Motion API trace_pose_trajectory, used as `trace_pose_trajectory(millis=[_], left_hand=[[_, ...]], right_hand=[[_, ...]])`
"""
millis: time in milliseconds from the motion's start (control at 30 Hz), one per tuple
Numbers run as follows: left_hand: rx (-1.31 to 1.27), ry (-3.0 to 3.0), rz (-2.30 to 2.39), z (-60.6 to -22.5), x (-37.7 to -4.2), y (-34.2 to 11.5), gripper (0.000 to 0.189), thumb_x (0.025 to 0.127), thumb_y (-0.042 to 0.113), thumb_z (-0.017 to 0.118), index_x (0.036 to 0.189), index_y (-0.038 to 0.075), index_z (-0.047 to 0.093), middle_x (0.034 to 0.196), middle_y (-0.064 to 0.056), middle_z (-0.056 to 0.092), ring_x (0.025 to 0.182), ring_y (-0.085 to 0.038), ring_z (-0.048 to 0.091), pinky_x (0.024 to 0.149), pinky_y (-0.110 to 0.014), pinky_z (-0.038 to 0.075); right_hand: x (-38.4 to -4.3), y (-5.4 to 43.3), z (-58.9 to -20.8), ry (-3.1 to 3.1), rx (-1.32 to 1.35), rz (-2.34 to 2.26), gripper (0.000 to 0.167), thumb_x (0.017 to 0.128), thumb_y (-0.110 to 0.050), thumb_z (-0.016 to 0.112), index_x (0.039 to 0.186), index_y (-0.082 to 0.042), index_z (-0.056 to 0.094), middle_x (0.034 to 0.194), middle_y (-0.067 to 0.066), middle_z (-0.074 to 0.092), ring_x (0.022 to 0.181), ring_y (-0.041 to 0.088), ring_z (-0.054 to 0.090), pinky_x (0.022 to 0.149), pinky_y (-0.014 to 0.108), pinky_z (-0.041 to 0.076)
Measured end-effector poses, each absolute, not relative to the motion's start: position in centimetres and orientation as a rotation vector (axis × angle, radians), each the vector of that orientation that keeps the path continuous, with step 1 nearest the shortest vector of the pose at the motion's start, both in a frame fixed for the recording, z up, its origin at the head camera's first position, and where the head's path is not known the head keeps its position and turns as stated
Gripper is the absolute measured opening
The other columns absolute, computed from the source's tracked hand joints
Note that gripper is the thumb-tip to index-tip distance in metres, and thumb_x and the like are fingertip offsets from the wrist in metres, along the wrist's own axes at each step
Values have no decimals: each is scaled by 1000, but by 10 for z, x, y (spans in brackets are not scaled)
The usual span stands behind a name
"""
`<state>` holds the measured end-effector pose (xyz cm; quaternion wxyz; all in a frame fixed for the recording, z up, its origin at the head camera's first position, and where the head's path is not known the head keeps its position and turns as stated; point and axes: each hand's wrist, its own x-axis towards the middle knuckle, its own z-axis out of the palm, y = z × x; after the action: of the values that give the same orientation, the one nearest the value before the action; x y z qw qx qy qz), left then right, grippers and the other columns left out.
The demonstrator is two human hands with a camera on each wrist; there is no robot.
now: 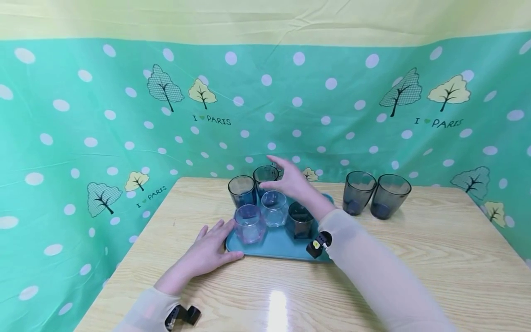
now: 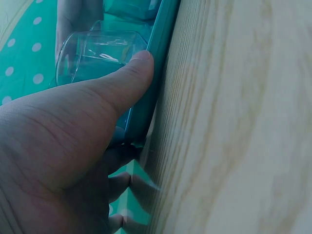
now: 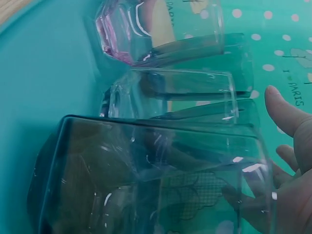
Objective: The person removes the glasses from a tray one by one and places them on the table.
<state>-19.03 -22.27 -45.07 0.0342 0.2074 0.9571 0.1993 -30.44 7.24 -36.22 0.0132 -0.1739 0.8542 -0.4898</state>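
A blue-green tray (image 1: 269,249) stands on the table with several glasses on it. At its front left corner, my left hand (image 1: 211,249) lies with spread fingers, the thumb on the tray's rim (image 2: 157,63). Close to that hand is a pink-tinted glass (image 1: 250,226); a clear glass (image 1: 274,211) stands beside it. A dark squarish glass (image 1: 299,223) is below my right forearm. My right hand (image 1: 292,182) reaches over the tray towards the two tall grey glasses at the back, the left one (image 1: 242,192) and the right one (image 1: 263,175). Its thumb and fingers are apart, holding nothing.
Two more tall grey glasses, the left (image 1: 358,193) and the right (image 1: 389,197), stand side by side on the wooden table (image 1: 439,258), right of the tray. A green dotted cloth (image 1: 315,110) hangs behind the table and along its left side.
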Motion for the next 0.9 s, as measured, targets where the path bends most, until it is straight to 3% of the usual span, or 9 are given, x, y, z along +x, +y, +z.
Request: trace_pose_trajectory(millis=[900], left_hand=[[641,2945,607,-451,-191,-223,105,96,67,77,169,0,40,171,-19,45,161,-48,34,126,-79,15]], right_hand=[[-314,62,-378,2718,-415,-1399,96,95,-40,91,172,-18,40,176,8,38,162,35,35,125,57,40]])
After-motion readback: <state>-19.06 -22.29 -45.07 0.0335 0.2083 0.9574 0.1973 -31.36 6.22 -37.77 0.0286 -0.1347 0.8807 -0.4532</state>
